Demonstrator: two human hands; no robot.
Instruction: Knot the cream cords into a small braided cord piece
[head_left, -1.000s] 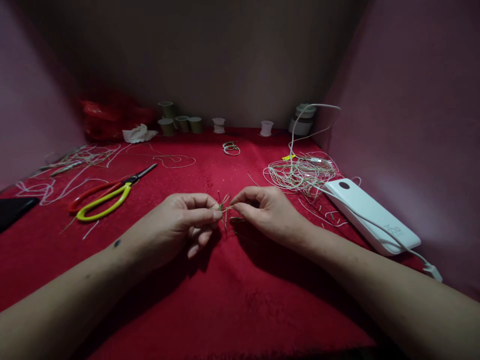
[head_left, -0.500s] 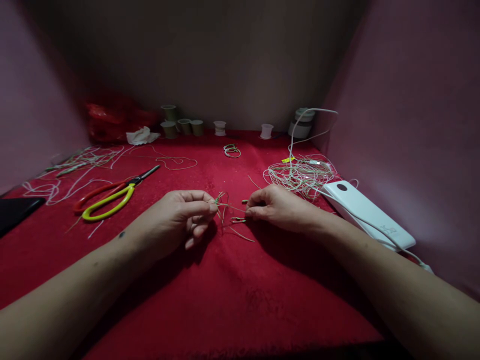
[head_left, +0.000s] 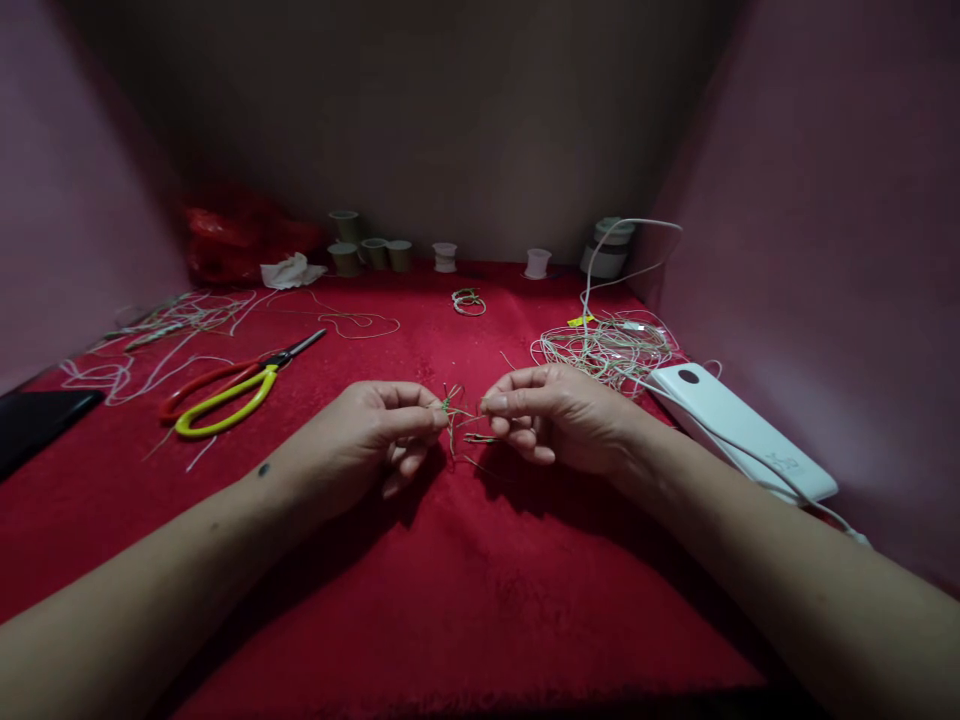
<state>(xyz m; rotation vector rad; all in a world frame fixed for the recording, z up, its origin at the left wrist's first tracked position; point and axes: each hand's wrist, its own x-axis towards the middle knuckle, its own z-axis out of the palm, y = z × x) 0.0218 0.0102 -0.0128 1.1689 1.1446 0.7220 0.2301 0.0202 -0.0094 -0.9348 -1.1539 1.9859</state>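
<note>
Left hand (head_left: 382,425) is pinching a small green knotted cord piece (head_left: 447,406) between thumb and forefinger, other fingers curling loosely below. Right hand (head_left: 551,408) is facing it just to the right — thumb and index tips closing on what looks like a thin strand end, tip detail too small to confirm. Knotted piece is sitting at the left fingertips, between the hands, above the red cloth (head_left: 465,600), loose ends sticking out around it. A short cord bit (head_left: 480,438) is lying just under the right fingers. Scissors (head_left: 262,393) with one red and one yellow handle are lying left of the left hand, blades pointing away. Tangled cord pile (head_left: 600,352) is resting beyond the right hand — white power bank (head_left: 739,425) lying next to it. Pale spool (head_left: 445,258) is standing at the back.
</note>
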